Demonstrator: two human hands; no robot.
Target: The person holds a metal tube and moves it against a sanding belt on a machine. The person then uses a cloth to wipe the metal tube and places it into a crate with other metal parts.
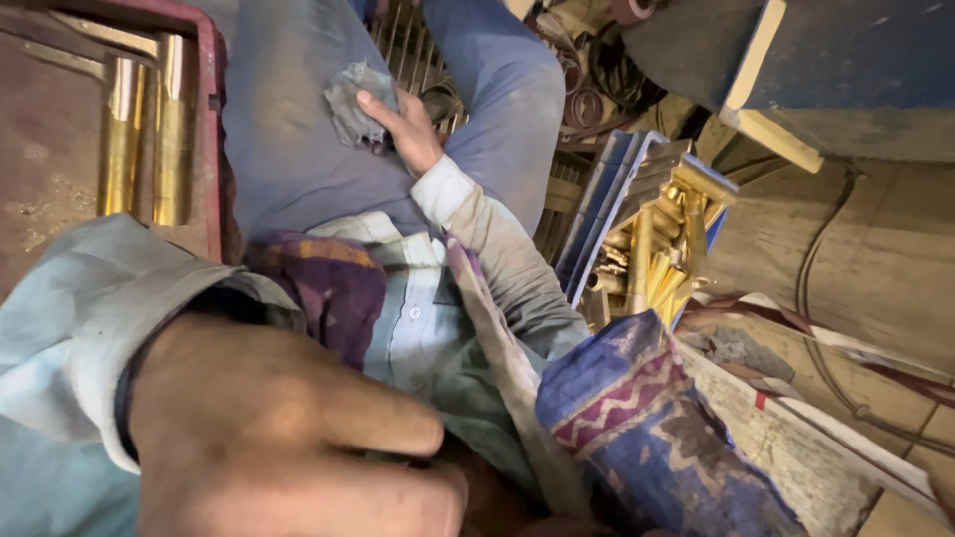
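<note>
Head view, looking down the person's lap: the right hand (403, 124) pinches a crumpled grey rag (355, 102) against the blue-trousered thigh (288, 129), while the left hand (288, 438) (close, blurred) curls shut, contents unseen. Judged from this, keeping a firm grip on the rag matters; brass rods (149, 129) lie in the red tray (209, 60) at left.

Pale blue-grey button-up cotton shirt (418, 318) with long dusty sleeves, worn over dusty blue trousers (288, 129); a purple patterned cloth scarf (328, 283) beside the shirt's buttons
</note>
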